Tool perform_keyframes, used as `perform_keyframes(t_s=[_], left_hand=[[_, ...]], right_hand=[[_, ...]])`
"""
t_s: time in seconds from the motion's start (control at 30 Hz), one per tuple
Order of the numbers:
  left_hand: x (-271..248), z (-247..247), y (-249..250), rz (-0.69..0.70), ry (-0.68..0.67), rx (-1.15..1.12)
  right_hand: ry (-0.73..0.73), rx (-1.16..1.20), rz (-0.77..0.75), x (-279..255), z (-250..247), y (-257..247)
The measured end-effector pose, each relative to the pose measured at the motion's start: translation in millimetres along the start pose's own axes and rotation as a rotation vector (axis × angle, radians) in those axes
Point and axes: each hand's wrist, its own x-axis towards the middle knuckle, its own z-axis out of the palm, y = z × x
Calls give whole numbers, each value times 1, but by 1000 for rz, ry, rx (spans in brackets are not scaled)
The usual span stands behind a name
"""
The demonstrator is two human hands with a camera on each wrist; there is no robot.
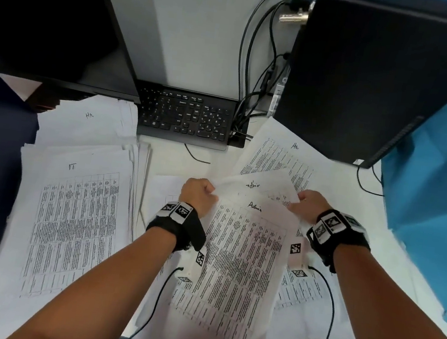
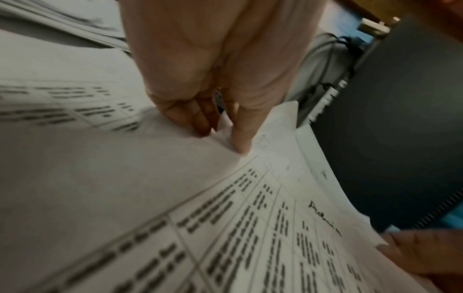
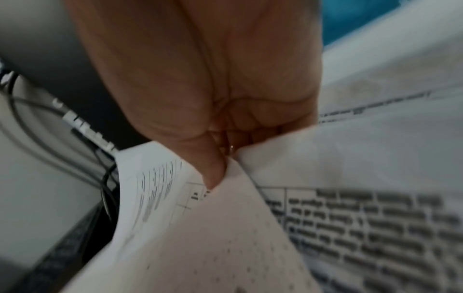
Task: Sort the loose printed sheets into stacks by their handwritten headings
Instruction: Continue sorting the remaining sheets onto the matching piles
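A printed sheet headed "Admin" [image 1: 237,255] is held up in front of me by its top corners. My left hand [image 1: 199,194] pinches the top left corner; in the left wrist view the left hand [image 2: 225,136] has its thumb on top and fingers under the paper [image 2: 250,218]. My right hand [image 1: 306,205] pinches the top right corner, and the right wrist view shows the right hand [image 3: 218,170] gripping the paper edge [image 3: 225,228]. Behind it lies a second "Admin" sheet [image 1: 259,186]. An "IT" stack [image 1: 75,221] lies at left, an "HR" stack [image 1: 90,122] behind it.
Another "HR" sheet [image 1: 280,156] lies at the right rear. A black keyboard [image 1: 186,117] sits at centre rear, a monitor [image 1: 52,21] at rear left, a computer tower [image 1: 369,74] with cables [image 1: 252,88] at rear right. Blue cloth [image 1: 440,182] borders the right side.
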Motion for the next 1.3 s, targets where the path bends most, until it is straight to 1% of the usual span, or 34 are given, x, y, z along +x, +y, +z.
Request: perform_keyframes(t_s=[0.07,0.2,0.3,0.37,0.4,0.47,0.5,0.53,0.6,0.63,0.67,0.73,0.8,0.87,0.9,0.97,1.03,1.1,1.13,1.2,1.3], left_hand=[[0,-7,-5,-33,21,-54],[-1,-20,-19,-53,82,-246],[-4,-25,-32,-138,139,-406],[-7,-28,-37,-199,172,-526],[-8,-29,-38,-216,176,-552],[-12,-30,-38,-213,181,-568],[-12,-29,-38,-195,186,-598],[-12,-26,-38,-181,196,-642],[-14,-26,-36,-167,217,-696],[-15,-27,-35,-166,226,-719],[-15,-30,-35,-174,232,-746],[-16,-40,-36,-193,209,-804],[-21,-54,-32,-151,148,-773],[-28,-68,-21,-29,125,-685],[-32,-76,-14,36,164,-647],[-41,-92,1,142,298,-610],[-47,-106,10,250,424,-627],[-53,-119,15,322,505,-627],[-55,-123,16,337,523,-632],[-57,-127,14,327,503,-690],[-53,-127,6,252,424,-739]], right_hand=[[-30,22,-3,-2,-1,-5],[-44,196,4,1,2,-9],[-49,437,24,13,13,-2],[-91,492,13,14,20,0],[-92,458,6,9,23,-5],[-116,462,28,-5,28,-17],[-165,435,44,-18,29,-27],[-194,339,24,-24,33,-35],[-216,182,-84,-35,40,-44],[-204,171,-146,-37,41,-47],[-187,214,-176,-39,42,-51],[-130,400,-208,-43,39,-59],[-96,591,-240,-52,32,-73],[-91,655,-306,-60,27,-89],[-81,654,-341,-65,24,-98],[-28,703,-431,-73,21,-115],[66,765,-541,-85,18,-131],[114,802,-636,-95,16,-144],[125,800,-672,-99,16,-148],[131,774,-711,-103,21,-153],[103,733,-681,-97,34,-151]])
